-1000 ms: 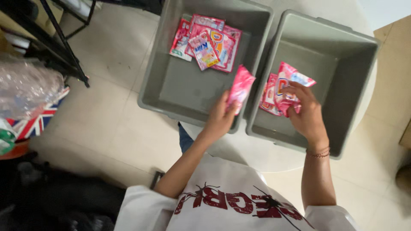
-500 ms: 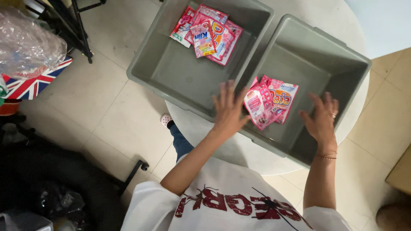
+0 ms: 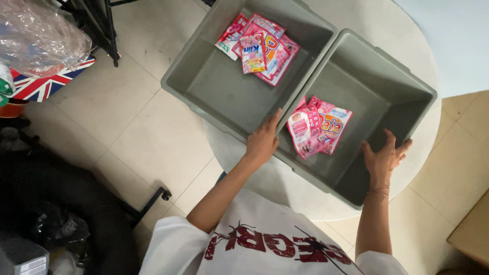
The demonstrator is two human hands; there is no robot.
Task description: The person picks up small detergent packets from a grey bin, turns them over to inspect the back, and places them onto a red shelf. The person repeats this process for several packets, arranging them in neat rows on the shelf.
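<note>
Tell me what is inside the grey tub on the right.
The right tub holds a small pile of pink sachets near its left wall. The right hand reaches in, empty. Whatever lies beneath the pile is covered.

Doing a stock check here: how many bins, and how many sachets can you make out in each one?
Grey bins: 2, the left bin and the right bin
Sachets in the left bin: about 4, overlapping, so not certain
Sachets in the right bin: about 3, overlapping
Total: 2 bins and about 7 sachets
</note>
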